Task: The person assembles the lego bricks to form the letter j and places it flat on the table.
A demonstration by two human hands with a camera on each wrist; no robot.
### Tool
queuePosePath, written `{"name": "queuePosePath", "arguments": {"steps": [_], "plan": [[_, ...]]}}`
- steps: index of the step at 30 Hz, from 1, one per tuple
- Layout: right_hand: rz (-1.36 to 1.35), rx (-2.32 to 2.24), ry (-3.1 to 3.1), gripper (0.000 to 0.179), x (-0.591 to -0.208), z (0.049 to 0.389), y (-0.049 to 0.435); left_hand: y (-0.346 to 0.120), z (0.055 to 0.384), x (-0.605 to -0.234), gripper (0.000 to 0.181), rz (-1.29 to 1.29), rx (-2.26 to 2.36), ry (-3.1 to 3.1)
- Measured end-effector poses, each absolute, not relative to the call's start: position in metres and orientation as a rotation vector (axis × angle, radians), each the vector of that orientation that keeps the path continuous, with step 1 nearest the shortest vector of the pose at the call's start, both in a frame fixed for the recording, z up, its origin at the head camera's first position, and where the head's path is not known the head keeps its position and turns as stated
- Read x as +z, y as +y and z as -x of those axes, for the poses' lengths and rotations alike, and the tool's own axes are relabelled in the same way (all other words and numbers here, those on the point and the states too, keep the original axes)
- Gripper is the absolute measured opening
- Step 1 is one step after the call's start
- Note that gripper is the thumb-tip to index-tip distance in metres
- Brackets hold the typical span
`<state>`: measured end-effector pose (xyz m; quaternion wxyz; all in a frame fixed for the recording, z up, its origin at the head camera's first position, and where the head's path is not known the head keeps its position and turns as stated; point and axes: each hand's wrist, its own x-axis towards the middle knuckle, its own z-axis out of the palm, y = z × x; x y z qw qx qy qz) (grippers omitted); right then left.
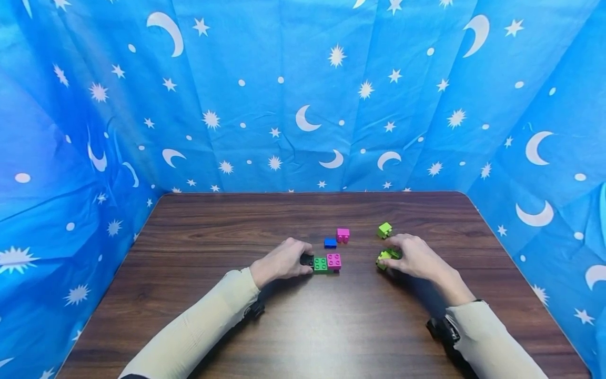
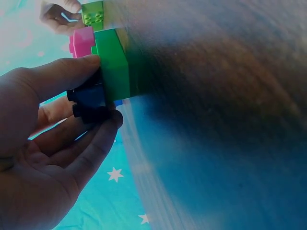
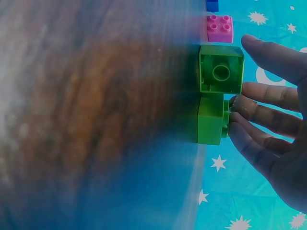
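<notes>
My left hand (image 1: 285, 259) pinches a black toy brick (image 2: 91, 100) between thumb and fingers. This brick sits on one end of a longer green brick (image 2: 114, 67), with a pink brick (image 1: 333, 260) on the other end and green studs showing between. My right hand (image 1: 414, 255) is around lime bricks (image 1: 382, 259) at the right. In the right wrist view, one lime brick (image 3: 220, 69) turns its hollow underside to the camera, and fingertips are at the studs of another lime brick (image 3: 211, 120). The thumb there is apart from them.
Behind the joined bricks lie a small blue brick (image 1: 330, 243) and a second pink brick (image 1: 343, 235). One more lime brick (image 1: 385, 230) stands just beyond my right fingers. The brown wooden table (image 1: 303, 326) ends at a blue curtain (image 1: 265, 105) with moons and stars.
</notes>
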<state>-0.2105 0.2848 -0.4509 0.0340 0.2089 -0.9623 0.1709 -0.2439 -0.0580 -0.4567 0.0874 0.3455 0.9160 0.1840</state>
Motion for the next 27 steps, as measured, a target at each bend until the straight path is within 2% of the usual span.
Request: {"name": "queuePosePath", "arguments": {"steps": [10, 27], "plan": [[-0.675, 0.508, -2.951, 0.049, -0.4526, 0.2085, 0.2829, -0.0580, 0.2446, -0.4578, 0.029, -1.037, 0.551, 2.723], [-0.759, 0.462, -2.920, 0.036, -0.4531, 0.2118, 0.2763, -0.0589, 0.2453, -0.4570, 0.026, -1.023, 0.567, 2.715]]}}
